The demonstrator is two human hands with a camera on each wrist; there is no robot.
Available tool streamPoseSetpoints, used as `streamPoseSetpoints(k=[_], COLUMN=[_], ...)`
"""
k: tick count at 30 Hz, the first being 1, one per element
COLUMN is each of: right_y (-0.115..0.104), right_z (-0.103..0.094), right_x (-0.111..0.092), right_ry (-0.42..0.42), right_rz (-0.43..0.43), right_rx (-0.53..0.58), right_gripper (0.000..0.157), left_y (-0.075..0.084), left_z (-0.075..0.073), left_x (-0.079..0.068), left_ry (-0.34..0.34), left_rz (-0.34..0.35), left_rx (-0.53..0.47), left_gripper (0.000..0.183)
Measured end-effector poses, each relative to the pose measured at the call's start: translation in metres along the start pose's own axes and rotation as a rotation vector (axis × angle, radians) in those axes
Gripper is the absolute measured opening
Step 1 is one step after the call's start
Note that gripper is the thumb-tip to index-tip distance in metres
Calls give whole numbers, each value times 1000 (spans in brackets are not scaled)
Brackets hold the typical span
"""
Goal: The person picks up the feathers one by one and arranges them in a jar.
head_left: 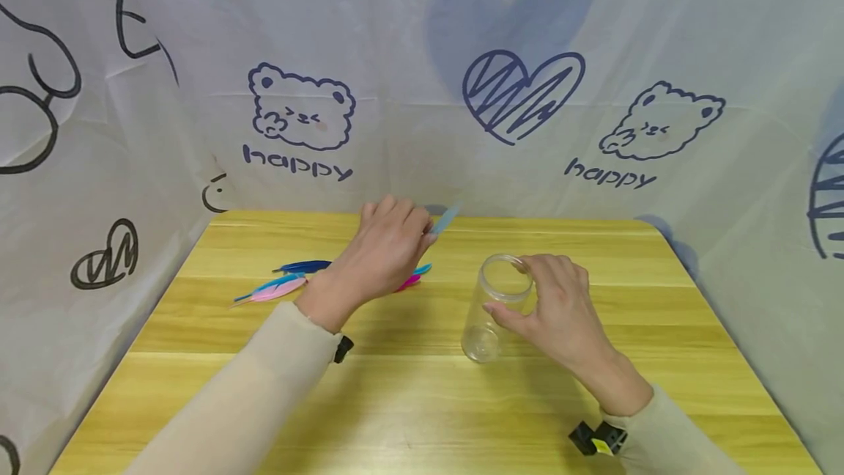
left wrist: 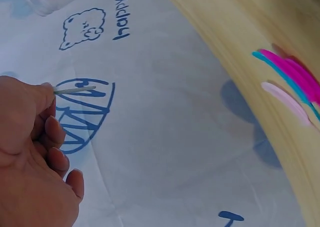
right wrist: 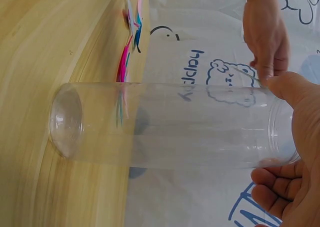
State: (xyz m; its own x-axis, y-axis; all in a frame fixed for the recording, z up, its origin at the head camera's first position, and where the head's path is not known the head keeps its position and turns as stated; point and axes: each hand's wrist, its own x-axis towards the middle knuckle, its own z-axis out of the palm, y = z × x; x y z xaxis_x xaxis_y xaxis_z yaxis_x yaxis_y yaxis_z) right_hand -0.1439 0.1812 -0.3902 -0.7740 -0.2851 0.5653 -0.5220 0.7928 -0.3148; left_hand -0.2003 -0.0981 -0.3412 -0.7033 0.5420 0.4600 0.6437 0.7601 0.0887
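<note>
My left hand [head_left: 389, 244] pinches a light blue feather [head_left: 446, 219] between thumb and forefinger, above the table and left of the jar. In the left wrist view the feather [left wrist: 75, 90] shows nearly edge-on. A clear, open-topped plastic jar [head_left: 476, 321] stands upright on the table; nothing is seen inside it. My right hand [head_left: 560, 306] grips the jar near its rim, thumb on the near side and fingers on the far side. The right wrist view shows the jar's [right wrist: 170, 127] whole length, its base on the wood.
On the wooden table [head_left: 409, 409], left of the jar, lie a dark blue feather [head_left: 303, 267], a pink feather [head_left: 280, 289], a magenta feather [head_left: 410, 283] and a turquoise one [head_left: 423, 269], partly behind my left hand. A white cloth [head_left: 409, 130] with drawings hangs behind.
</note>
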Motion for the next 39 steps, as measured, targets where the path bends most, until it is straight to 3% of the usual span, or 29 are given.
streamPoseSetpoints(k=[8,15,24,39], right_y=[0,0,-2,2], right_z=[0,1,1,0], right_x=[-1,0,1,1], right_ry=[15,19,18,26], right_rz=[-28,-39,-40,-62], right_rx=[-7,-12,-18,-38], right_gripper=[66,66,66,66], left_y=[11,21,32,53], left_z=[-2,-1,1,-3], left_x=[12,20,30,42], left_ry=[69,90,97,103], left_rz=[24,37,114,184], left_rx=[-45,-75,6,27], left_gripper=[15,15,16,17])
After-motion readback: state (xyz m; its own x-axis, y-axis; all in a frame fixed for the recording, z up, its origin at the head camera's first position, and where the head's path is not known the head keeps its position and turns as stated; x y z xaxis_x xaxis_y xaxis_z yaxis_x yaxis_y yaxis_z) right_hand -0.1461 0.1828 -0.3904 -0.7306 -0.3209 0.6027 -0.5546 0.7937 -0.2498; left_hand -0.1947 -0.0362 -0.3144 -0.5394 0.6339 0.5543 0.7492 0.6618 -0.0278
